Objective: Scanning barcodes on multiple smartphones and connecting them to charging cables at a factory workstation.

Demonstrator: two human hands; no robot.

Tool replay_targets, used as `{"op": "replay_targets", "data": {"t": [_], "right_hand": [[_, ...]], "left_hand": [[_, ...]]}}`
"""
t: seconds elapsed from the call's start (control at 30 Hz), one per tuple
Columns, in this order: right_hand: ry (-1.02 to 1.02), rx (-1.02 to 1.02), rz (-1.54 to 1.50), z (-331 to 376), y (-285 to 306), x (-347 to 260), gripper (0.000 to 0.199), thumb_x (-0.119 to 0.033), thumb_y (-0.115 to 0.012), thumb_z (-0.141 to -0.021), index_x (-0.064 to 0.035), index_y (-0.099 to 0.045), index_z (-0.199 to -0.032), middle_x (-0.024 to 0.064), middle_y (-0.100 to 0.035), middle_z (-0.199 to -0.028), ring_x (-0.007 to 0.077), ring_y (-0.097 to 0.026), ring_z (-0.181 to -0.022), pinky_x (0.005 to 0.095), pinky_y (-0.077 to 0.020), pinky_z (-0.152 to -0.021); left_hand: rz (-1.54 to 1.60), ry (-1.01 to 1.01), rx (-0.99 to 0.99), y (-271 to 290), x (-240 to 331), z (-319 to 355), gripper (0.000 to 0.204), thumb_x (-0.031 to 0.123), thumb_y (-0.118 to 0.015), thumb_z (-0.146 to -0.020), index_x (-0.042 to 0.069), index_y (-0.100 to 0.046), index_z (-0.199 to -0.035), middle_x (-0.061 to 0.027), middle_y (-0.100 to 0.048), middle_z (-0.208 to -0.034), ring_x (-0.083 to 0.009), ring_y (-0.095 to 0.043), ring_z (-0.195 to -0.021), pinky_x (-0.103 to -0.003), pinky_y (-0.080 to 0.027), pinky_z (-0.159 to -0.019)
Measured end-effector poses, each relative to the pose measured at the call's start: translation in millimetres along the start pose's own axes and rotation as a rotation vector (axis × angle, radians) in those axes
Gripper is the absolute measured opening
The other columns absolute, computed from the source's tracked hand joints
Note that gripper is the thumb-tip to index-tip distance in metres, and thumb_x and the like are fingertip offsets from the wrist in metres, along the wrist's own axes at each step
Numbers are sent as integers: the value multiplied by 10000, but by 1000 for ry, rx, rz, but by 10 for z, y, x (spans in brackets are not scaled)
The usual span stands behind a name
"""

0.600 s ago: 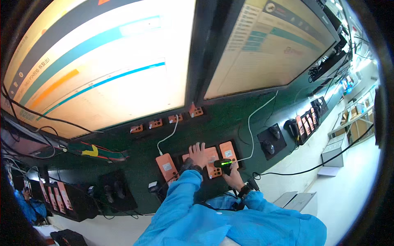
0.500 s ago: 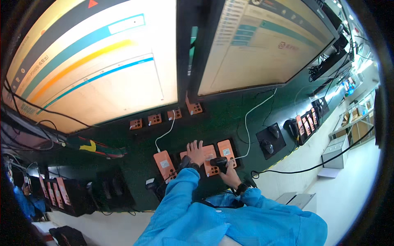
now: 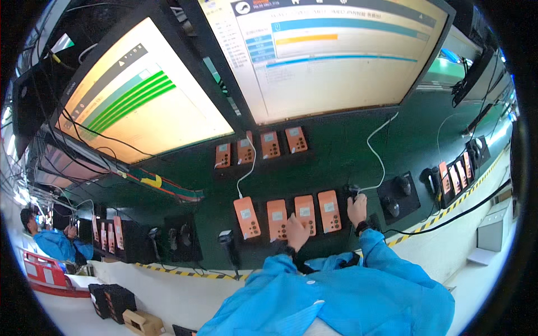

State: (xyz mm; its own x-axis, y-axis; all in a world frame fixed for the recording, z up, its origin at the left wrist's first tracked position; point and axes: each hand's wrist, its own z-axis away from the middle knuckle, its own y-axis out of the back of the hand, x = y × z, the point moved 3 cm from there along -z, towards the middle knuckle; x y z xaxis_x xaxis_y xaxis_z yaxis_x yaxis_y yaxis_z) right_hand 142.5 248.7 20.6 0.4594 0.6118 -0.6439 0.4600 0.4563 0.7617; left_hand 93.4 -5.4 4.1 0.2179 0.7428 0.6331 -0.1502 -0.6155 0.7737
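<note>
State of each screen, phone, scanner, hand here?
Black left monitor: lit, green bars.
Black right monitor: lit, orange bar.
Orange rectangular leftmost front phone: face-down, white cable attached.
Other three front phones: face-down.
Four back phones: camera sides showing.
Black handheld scanner: upright, unheld.
Bare left hand: over front phones.
Bare right hand: gripping dark device.

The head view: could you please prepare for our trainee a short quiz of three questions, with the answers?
1. How many orange smartphones lie in the row nearest the person?
2. True or false: a white cable runs to the upper end of that row's leftmost smartphone.
3. Which is closer to the two computer mice: A) left hand, B) right hand?

Key: 1. Four. 2. True. 3. B.
</note>
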Motion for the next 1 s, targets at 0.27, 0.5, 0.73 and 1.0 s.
{"op": "replay_targets", "data": {"t": [0.27,0.5,0.73,1.0], "right_hand": [[227,-375,-258,165,342,-640,178,-117,-597,-837,22,-666,-924,147,-656,-831,272,-620,-823,355,-478,-715],[82,-520,-543,-92,314,-1165,188,-142,-645,-831,0,-680,-949,85,-677,-862,146,-624,-774,262,-480,-674],[57,-663,-638,-84,85,-1373,231,-186,-643,-852,20,-681,-951,103,-680,-913,153,-627,-860,270,-473,-778],[107,-740,-535,-183,65,-1433,233,-199,-615,-859,16,-683,-917,100,-674,-849,148,-622,-797,276,-472,-729]], "left_hand": [[349,443,-71,-84,-70,-458,384,218,-693,-766,-96,-563,-944,-210,-661,-894,-302,-661,-836,-378,-515,-698],[1078,414,-477,62,46,-342,328,54,-587,-858,7,-552,-1181,-74,-633,-1068,-159,-612,-914,-300,-489,-813],[978,272,-577,303,247,-330,319,157,-657,-867,6,-581,-1137,-48,-645,-1039,-118,-605,-911,-278,-495,-804],[1008,269,-606,218,192,-357,296,149,-658,-867,2,-595,-1116,-44,-652,-1012,-108,-600,-897,-270,-489,-795]]}}
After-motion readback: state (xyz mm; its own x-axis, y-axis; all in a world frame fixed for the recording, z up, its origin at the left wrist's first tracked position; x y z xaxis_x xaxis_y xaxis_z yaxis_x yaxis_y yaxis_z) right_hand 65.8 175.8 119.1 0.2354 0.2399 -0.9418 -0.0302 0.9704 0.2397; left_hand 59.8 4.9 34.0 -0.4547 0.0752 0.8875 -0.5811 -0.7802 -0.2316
